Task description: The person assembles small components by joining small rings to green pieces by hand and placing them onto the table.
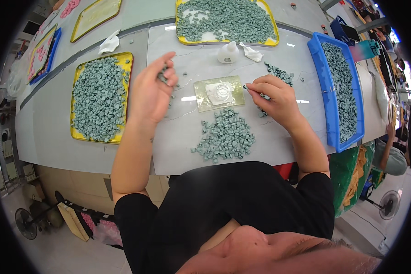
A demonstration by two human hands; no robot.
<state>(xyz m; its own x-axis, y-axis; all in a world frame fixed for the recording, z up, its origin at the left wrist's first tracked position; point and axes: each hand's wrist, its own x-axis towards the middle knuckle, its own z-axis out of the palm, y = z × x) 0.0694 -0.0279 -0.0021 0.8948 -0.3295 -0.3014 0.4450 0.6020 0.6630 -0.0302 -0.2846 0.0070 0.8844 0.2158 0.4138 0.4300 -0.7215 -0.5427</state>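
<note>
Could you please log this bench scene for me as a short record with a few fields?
Left hand: raised left hand pinching small grey-green moulded pieces in its fingertips
Right hand: right hand resting on the pale marbled tabletop, fingertips pinched together
Between hands: square clear plastic plate
Nearest pile: loose heap of grey-green pieces
Left side: yellow tray full of pieces
Right side: blue plastic crate full of pieces
Far edge: second yellow tray

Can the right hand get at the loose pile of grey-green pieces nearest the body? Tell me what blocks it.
Probably yes. The right hand rests on the table just beyond and to the right of the pile, with only bare tabletop between them. Nothing blocks it, though its fingers seem to pinch something small.
</note>
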